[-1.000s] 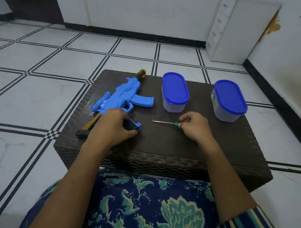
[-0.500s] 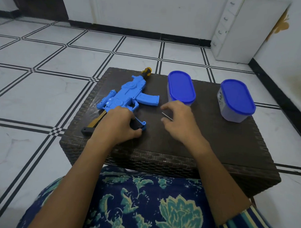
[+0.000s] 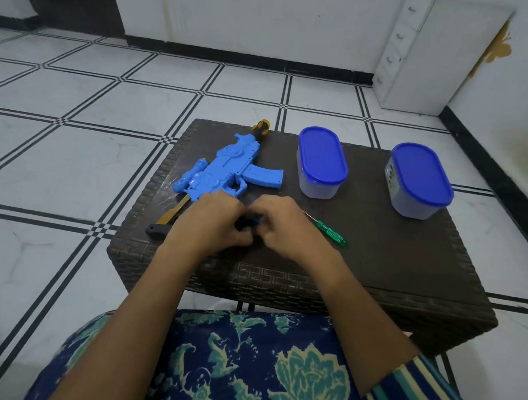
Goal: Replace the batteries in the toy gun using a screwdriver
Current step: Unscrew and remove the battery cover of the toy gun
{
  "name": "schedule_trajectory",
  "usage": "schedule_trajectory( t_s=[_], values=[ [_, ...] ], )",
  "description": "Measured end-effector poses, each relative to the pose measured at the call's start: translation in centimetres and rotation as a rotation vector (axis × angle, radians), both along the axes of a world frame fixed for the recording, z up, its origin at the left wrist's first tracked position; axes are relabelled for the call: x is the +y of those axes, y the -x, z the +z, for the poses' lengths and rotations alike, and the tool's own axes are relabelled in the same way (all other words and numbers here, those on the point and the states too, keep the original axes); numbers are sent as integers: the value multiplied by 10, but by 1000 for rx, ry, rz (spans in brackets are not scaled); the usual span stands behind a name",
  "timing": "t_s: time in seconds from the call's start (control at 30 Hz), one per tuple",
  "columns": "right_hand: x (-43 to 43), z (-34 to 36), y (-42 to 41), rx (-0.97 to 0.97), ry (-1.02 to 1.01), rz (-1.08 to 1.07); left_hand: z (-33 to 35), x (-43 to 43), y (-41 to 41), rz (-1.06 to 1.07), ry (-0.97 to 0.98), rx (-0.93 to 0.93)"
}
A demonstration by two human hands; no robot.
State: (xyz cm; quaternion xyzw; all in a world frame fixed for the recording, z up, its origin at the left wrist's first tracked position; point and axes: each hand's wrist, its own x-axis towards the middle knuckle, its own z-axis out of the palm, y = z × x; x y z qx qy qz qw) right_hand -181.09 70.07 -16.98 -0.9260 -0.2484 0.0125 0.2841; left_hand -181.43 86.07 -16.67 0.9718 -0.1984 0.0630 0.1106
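Observation:
A blue toy gun [image 3: 228, 171] with a yellow-and-black muzzle and a gold-and-black stock lies on the dark wicker table [image 3: 374, 263], left of centre. My left hand [image 3: 214, 225] covers the gun's grip end and closes on it. My right hand [image 3: 281, 227] meets it from the right, fingers pinched on the same small blue-and-black part [image 3: 253, 222] between the two hands; most of that part is hidden. A green-handled screwdriver [image 3: 330, 233] lies loose on the table just right of my right hand.
Two blue-lidded plastic containers stand at the back of the table, one in the middle [image 3: 321, 163] and one at the right [image 3: 419, 179]. Tiled floor surrounds the table, and a white drawer cabinet [image 3: 426, 56] stands against the far wall.
My right hand has let go of the screwdriver, which now lies on the table, and has moved left to join my left hand at the gun's grip end.

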Motion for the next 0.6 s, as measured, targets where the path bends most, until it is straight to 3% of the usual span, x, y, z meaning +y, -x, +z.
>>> schedule_trajectory(
  t_s=[0.27, 0.37, 0.47, 0.6],
  values=[
    [0, -2, -4, 4, -381, -94, -9, 3, 1, 52, 371, -219],
    [-1, 1, -1, 7, -495, -107, 2, -6, 8, 144, 662, -296],
    [-11, 5, 3, 18, -505, -116, 6, -16, 10, 219, 987, -76],
    [-26, 4, 6, 63, -399, -175, -1, -27, 1, 299, 1086, 203]
  ],
)
